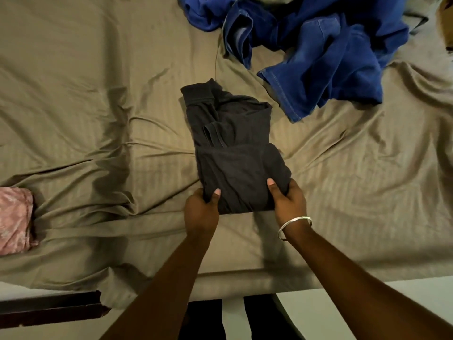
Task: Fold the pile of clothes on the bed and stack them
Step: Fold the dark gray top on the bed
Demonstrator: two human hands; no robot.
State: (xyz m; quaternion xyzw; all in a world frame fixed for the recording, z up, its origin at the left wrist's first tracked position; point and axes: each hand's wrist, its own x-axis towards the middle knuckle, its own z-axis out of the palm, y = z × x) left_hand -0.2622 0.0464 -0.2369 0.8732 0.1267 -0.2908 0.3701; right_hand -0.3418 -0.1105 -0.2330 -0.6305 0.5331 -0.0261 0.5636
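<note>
A wide bed (85, 94) fills nearly the whole view, covered by an olive-tan sheet (355, 180) with faint woven stripes and many creases. Dim warm light leaves soft shadows in the folds. Below the bed's near edge show a pale floor (367, 303) and a dark wooden frame piece (49, 307).

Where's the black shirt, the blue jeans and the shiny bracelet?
Black shirt (235, 148): head view, middle of the folded cloth.
Blue jeans (326, 69): head view, crumpled leg.
Bracelet (294, 223): head view, band on right wrist.
</note>
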